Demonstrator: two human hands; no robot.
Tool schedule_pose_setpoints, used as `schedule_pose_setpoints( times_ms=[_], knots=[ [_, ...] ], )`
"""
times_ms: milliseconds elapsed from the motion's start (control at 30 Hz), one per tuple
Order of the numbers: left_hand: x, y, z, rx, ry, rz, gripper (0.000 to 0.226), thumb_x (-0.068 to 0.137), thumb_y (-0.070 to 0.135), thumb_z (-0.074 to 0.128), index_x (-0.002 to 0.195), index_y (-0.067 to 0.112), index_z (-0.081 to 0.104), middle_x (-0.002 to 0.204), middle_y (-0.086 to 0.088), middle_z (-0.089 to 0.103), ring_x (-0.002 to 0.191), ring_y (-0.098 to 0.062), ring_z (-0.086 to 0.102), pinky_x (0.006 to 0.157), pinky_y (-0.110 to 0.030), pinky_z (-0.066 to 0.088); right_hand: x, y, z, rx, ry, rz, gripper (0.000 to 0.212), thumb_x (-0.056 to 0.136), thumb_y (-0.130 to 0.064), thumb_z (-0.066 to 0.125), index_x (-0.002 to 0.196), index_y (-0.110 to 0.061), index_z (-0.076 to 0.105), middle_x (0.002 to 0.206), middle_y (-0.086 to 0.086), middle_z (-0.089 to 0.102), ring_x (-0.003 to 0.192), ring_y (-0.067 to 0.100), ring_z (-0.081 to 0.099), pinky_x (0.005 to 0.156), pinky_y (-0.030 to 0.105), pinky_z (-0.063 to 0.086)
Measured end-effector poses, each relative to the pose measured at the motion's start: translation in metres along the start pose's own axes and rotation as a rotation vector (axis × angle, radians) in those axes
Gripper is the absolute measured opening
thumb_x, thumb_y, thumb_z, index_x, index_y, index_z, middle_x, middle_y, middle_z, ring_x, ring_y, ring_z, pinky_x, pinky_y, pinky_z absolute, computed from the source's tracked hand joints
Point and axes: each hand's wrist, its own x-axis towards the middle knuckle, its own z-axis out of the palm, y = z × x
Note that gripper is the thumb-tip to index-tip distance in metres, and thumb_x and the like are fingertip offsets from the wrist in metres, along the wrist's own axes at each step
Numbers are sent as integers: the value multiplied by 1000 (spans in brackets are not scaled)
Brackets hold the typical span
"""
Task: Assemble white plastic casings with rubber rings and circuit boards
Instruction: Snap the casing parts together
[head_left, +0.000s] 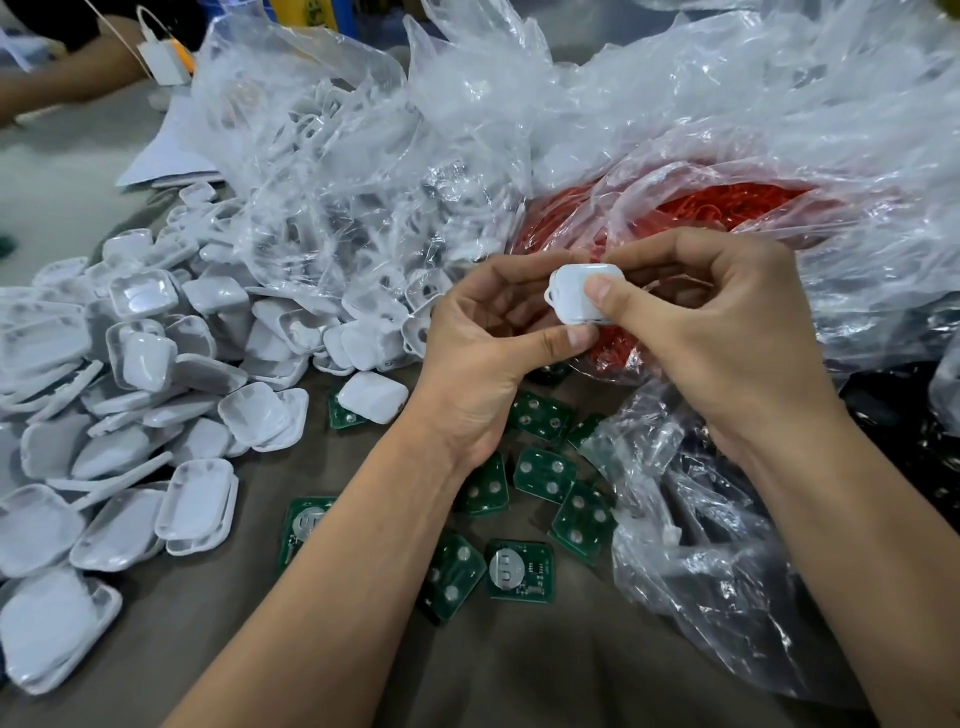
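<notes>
No text legible — none anywhere.

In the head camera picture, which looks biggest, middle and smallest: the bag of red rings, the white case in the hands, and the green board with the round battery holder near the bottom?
1. Bag of red rings, by far the largest.
2. and 3. Unsure: the green board and the white case look about alike; fingers partly cover the case, and the board lies nearer the camera.
</notes>
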Motion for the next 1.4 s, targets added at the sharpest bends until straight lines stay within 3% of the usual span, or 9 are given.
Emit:
schedule_pose_setpoints(
  times_ms=[100,267,467,600,700,833,1167,1333,1400],
  knots=[
    [0,2,1,3,-28,-3,47,69,-16,77,110,5,69,113,-15,73,108,-25,70,90,-34,57,3,0,-5,122,-71,89,12,83,-18,87,94,-20,80,83,-1,79,58,5,68,48,14,48],
    [-2,4,0,-38,-82,-40,45,71,-16,75,107,11,74,111,-11,75,104,-21,70,87,-31,57,7,3,-10,269,-180,201,12,84,-13,84,95,-11,80,78,11,77,53,14,61,45,20,47],
    [-2,12,-2,-57,-79,-150,43,74,-5,77,114,9,72,108,-9,74,96,-20,72,82,-27,60,8,3,-9,292,-141,175,14,82,-8,85,94,-12,79,82,12,75,54,13,60,48,18,47],
    [-1,15,2,-85,92,-217,21,78,16,76,98,8,74,98,-11,74,85,-22,68,72,-27,61,8,3,-8,272,-132,159,17,82,-5,85,96,-12,78,87,19,73,55,13,59,50,17,47],
    [-1,12,5,56,175,-221,20,77,25,78,87,9,73,89,-13,74,70,-21,69,63,-27,61,7,3,-7,222,-137,143,18,82,-5,86,96,-14,79,91,19,75,56,12,60,51,17,47],
    [-2,11,6,126,183,-206,9,88,18,75,82,11,76,88,-16,75,67,-21,71,60,-24,60,7,5,-6,194,-137,136,19,82,-9,86,97,-17,79,89,10,77,57,8,62,51,18,47],
    [-3,9,6,122,193,-163,13,92,9,73,80,13,76,89,-16,75,71,-19,72,62,-23,59,6,7,-4,222,-140,109,10,88,-14,82,94,-21,80,78,1,75,59,8,63,55,16,50],
    [-4,9,7,104,171,-165,2,88,8,76,89,8,74,91,-18,73,74,-19,72,65,-22,59,5,8,-2,186,-96,84,9,88,-15,83,94,-20,80,78,4,75,55,6,62,51,15,49],
    [-5,8,7,133,139,-152,17,84,6,80,99,6,73,90,-15,73,78,-22,74,70,-26,61,5,9,-2,181,-85,83,8,88,-15,83,94,-19,80,77,5,75,53,5,61,49,15,48]
  ],
)
